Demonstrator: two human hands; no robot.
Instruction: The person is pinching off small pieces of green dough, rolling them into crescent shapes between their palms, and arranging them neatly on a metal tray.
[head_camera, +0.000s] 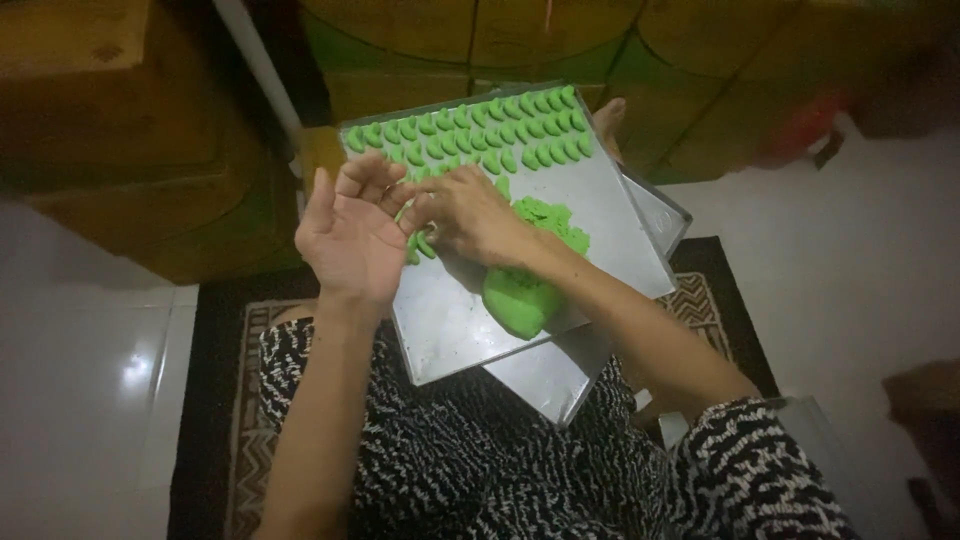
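Left hand (350, 235): open, palm up, fingers loosely spread over the left edge of the metal tray (610, 215); it holds nothing that I can make out.
Right hand (468, 213): fingers curled downward and bunched near the left fingertips; it seems to pinch a small bit of green dough, though the piece itself is hidden.
Green dough lump (525, 295): a large soft mass lying on the tray just beside the right wrist, with a crumbly part further up.
Shaped pieces (480, 130): small green crescents set in close rows across the far end of the tray, a few loose ones right under the hands.
Surface: the tray rests tilted on the person's lap, over a black-and-white patterned garment (470, 460); a second tray (560, 375) lies beneath it, jutting out at the right and near corners.
Floor: pale glossy tiles (90, 390) either side, with a dark woven mat (705, 300) under the person.
Room: dim; stacked cardboard boxes (130, 130) stand behind the trays.
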